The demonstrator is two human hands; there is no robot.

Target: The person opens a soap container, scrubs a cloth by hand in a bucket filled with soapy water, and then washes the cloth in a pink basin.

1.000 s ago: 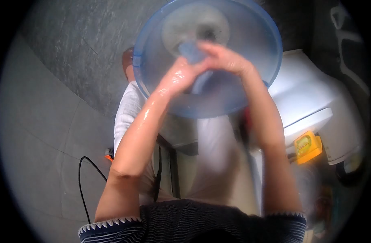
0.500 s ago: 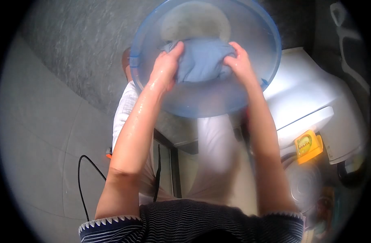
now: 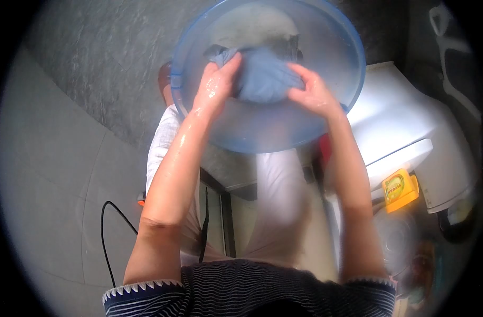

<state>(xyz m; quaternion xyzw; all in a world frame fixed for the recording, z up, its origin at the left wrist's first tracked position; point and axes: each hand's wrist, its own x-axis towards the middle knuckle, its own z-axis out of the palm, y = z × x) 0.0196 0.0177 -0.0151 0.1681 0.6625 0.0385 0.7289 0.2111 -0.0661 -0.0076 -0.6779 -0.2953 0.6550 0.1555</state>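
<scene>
A wet blue-grey cloth (image 3: 265, 76) is bunched up over the inside of a translucent blue plastic basin (image 3: 176, 79). Its edges look darker at the far left and far right. My left hand (image 3: 216, 82) grips the cloth's left side, thumb on top, with water drops shining on the hand and wrist. At the right side of the cloth is my right hand (image 3: 315, 92), with a fold between its thumb and forefinger; motion blurs it somewhat. The undersides of both hands are hidden.
A glossy white fixture (image 3: 394, 116) stands right of the basin. A yellow box (image 3: 400, 191) with a printed label is by its near edge. A black cable (image 3: 103, 227) curves over the grey tiled floor (image 3: 46, 164) at left. My legs are below the basin.
The cloth has shifted slightly and its shape has changed, with darker folds now showing at its far edges. My right hand has moved a little down and turned.
</scene>
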